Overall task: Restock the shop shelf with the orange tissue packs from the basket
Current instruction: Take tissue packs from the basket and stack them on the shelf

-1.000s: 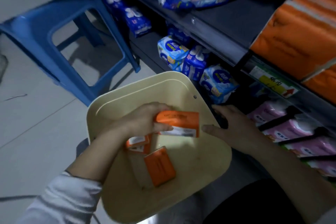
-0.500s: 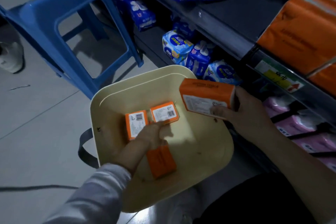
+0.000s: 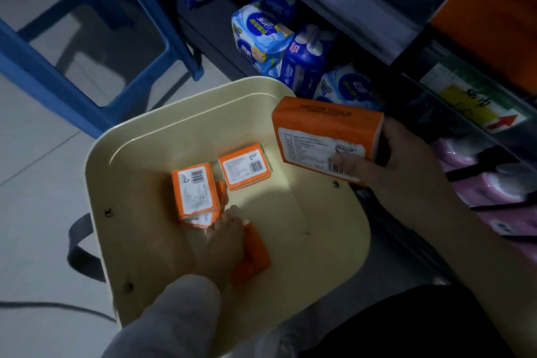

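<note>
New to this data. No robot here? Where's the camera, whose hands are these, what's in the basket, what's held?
There is no robot. A person works bare-handed, and the one camera sits on their head looking forward and down, so you see their own view.

The cream basket holds several small packs of orange tissues. The right hand grips a large pack over the basket's right edge. The left hand reaches into the basket and lies over one small pack. Whether it grips anything is unclear.

On the right is the shelf, with blue packs and pink packs below it. A blue stool stands at upper left.
</note>
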A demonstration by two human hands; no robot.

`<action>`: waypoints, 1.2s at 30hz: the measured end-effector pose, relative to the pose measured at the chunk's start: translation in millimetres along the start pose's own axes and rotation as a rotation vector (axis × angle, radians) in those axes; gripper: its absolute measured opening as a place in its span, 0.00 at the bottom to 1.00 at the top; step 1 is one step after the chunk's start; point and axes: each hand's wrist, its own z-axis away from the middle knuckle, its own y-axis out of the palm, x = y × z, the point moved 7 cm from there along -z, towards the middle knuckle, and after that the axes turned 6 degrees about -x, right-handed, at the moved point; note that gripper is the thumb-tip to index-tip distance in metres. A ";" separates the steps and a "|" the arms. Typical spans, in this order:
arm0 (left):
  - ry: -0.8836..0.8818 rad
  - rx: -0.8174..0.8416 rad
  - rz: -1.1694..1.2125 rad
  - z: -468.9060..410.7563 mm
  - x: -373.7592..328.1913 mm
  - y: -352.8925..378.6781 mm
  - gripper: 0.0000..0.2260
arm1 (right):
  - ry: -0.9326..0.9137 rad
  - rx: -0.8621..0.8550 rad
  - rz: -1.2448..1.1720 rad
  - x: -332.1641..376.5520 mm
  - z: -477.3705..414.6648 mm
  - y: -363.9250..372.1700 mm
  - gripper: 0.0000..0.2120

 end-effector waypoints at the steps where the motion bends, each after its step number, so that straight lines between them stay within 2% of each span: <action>1: -0.001 0.028 -0.045 0.7 -0.9 -0.1 0.33 | 0.000 -0.003 -0.001 0.7 -0.1 -1.1 0.24; 6: 0.034 0.169 0.020 -6.2 -9.3 -13.2 0.27 | -0.005 0.000 -0.009 13.9 5.8 -6.5 0.21; 9: 0.059 0.148 0.154 0.6 -19.8 -36.6 0.23 | -0.014 0.000 -0.015 22.5 11.4 -12.6 0.21; 13: 0.061 0.021 0.558 21.3 -36.4 -82.5 0.25 | -0.030 -0.042 0.000 31.7 21.8 -23.4 0.23; 18: 0.049 -0.010 1.122 65.7 -52.3 -139.4 0.32 | 0.015 -0.107 -0.079 38.8 35.0 -37.0 0.17; 21: 0.124 -0.007 1.366 101.3 -65.1 -180.4 0.30 | 0.031 -0.144 -0.183 42.6 46.3 -46.8 0.17; 23: 0.213 -0.010 1.424 126.1 -74.4 -205.1 0.26 | 0.043 -0.167 -0.306 49.3 59.8 -55.8 0.17; 24: 0.249 -0.037 1.408 139.9 -78.1 -216.0 0.24 | 0.014 -0.189 -0.351 54.9 67.8 -61.6 0.16; 26: 0.324 -0.133 1.350 165.1 -83.8 -235.6 0.23 | -0.165 -0.287 -0.380 74.5 86.4 -78.2 0.11; 30: 0.457 -0.202 1.337 208.7 -106.6 -261.6 0.18 | -0.541 -0.546 -0.080 117.1 137.4 -109.0 0.14; 34: 0.480 -0.258 1.461 246.5 -134.3 -277.5 0.06 | -0.839 -0.601 0.259 135.2 184.0 -109.3 0.15; 36: 0.498 -0.280 1.555 263.0 -148.2 -284.6 0.06 | -0.884 -0.612 0.281 134.9 200.5 -119.8 0.19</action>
